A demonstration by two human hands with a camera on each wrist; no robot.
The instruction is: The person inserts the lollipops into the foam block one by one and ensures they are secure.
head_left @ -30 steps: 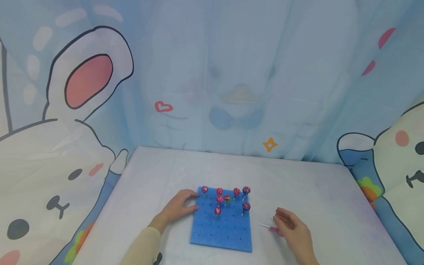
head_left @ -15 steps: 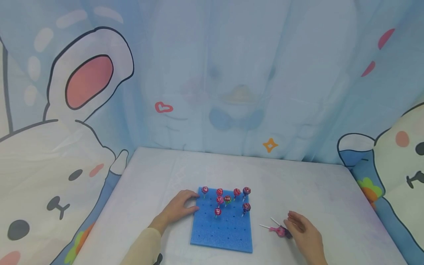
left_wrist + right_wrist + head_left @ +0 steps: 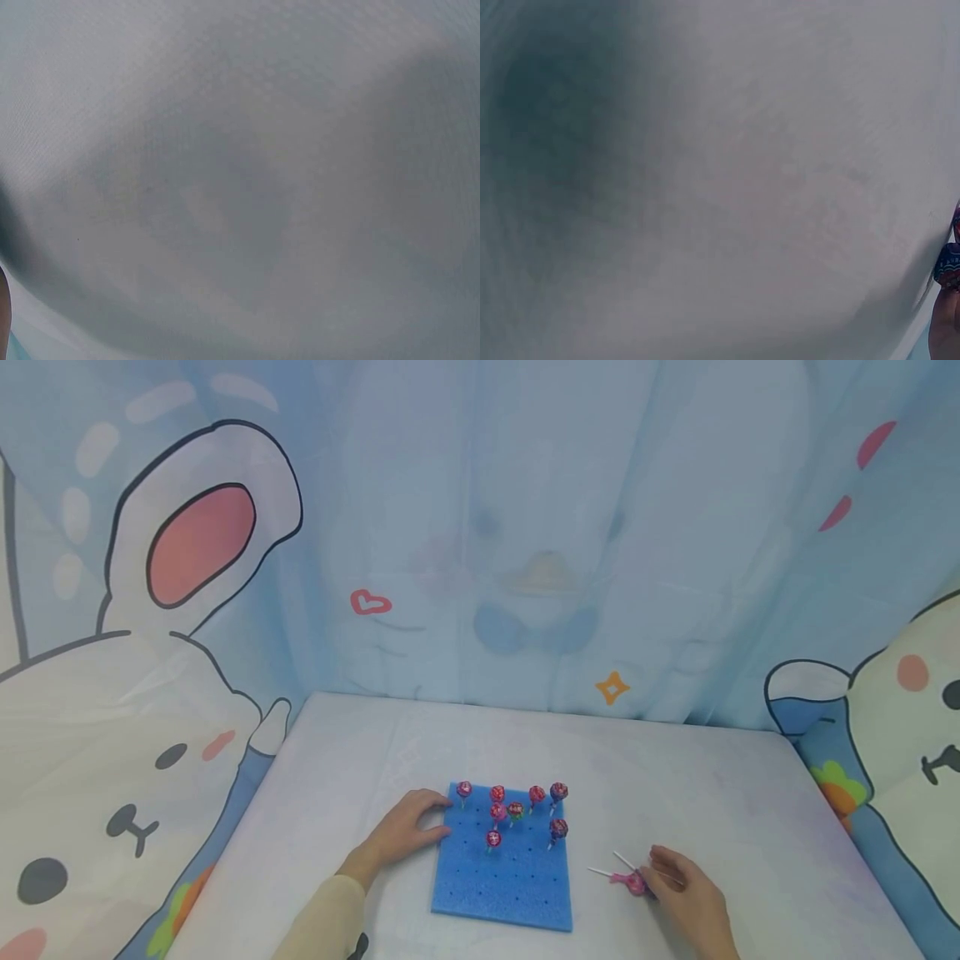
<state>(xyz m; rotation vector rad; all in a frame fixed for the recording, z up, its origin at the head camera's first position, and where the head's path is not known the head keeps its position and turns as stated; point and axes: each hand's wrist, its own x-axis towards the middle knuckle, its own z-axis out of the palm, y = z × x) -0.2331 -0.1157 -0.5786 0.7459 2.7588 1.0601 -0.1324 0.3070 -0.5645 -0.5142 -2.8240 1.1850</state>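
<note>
In the head view a blue foam board (image 3: 504,885) with rows of small holes lies on the table. Several lollipops stand upright in its far part, one of them a red lollipop (image 3: 492,839). My left hand (image 3: 405,828) rests at the board's left edge, thumb and fingers spread. Right of the board lies a pink-wrapped lollipop (image 3: 633,882), its white stick pointing left. My right hand (image 3: 693,897) has thumb and fingers at a dark-wrapped lollipop beside it, mostly hidden there. The right wrist view shows this dark blue lollipop (image 3: 948,262) against the fingertips.
White cloth covers the table (image 3: 675,777). A blue curtain (image 3: 555,485) with cartoon prints hangs along its back and sides. The left wrist view shows mostly blurred pale cloth (image 3: 225,187).
My right hand first drew right, uncovering the two lying lollipops, then came back in with its thumb over the dark one. My left hand and the board have stayed still.
</note>
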